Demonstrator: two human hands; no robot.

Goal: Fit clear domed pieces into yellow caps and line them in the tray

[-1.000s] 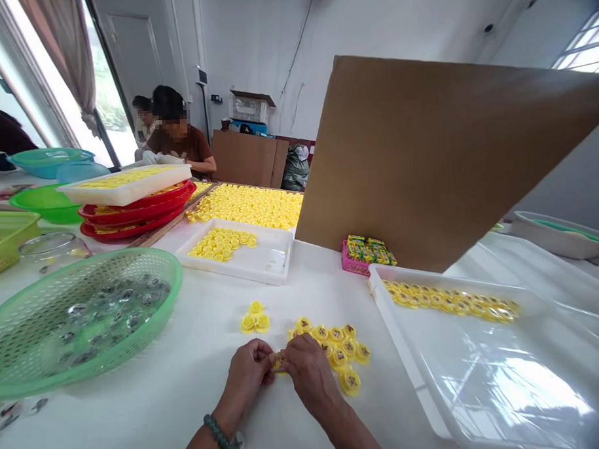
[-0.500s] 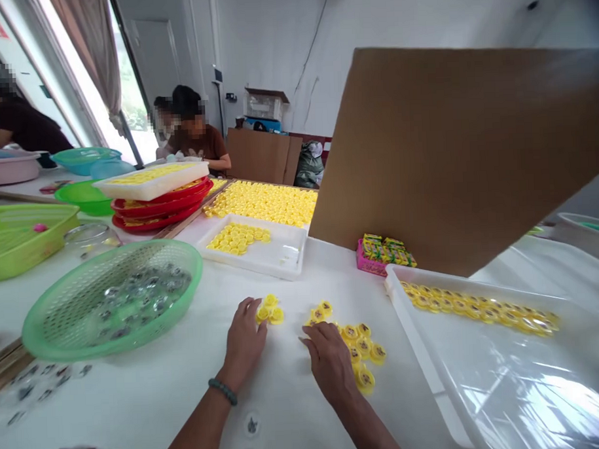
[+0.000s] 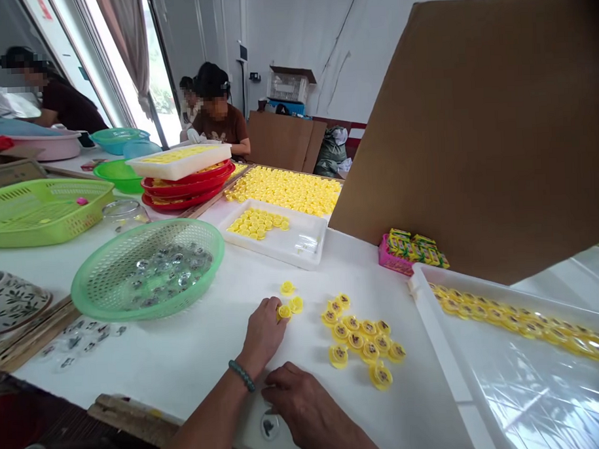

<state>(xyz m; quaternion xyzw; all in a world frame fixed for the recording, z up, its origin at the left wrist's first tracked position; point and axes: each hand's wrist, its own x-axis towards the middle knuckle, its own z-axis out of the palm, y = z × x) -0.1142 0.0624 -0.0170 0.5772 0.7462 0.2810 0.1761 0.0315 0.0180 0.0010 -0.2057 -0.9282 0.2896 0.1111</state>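
Note:
My left hand (image 3: pixel 264 330), a beaded bracelet on its wrist, pinches a small round yellow cap (image 3: pixel 283 311). Two loose yellow caps (image 3: pixel 296 304) lie just past its fingertips. Near the table's front edge, my right hand (image 3: pixel 308 404) has its fingers closed over a small clear disc, which they mostly hide. Another clear disc with a dark print (image 3: pixel 270 426) lies flat just below those fingertips. To the right of my left hand, several yellow caps with dark printed centres (image 3: pixel 355 340) form a loose group on the white tabletop (image 3: pixel 186 359).
A green sieve basket (image 3: pixel 93 294) with clear discs stands left. White trays (image 3: pixel 300 250) with yellow caps lie ahead and at right (image 3: pixel 452 370). A pink basket of packets (image 3: pixel 396 262) stands before a cardboard sheet (image 3: pixel 488 139). Co-workers (image 3: pixel 227 125) sit at the back.
My right hand has left the printed caps and come back to the clear discs near the table edge. My left hand now pinches one yellow cap. The view has swung left.

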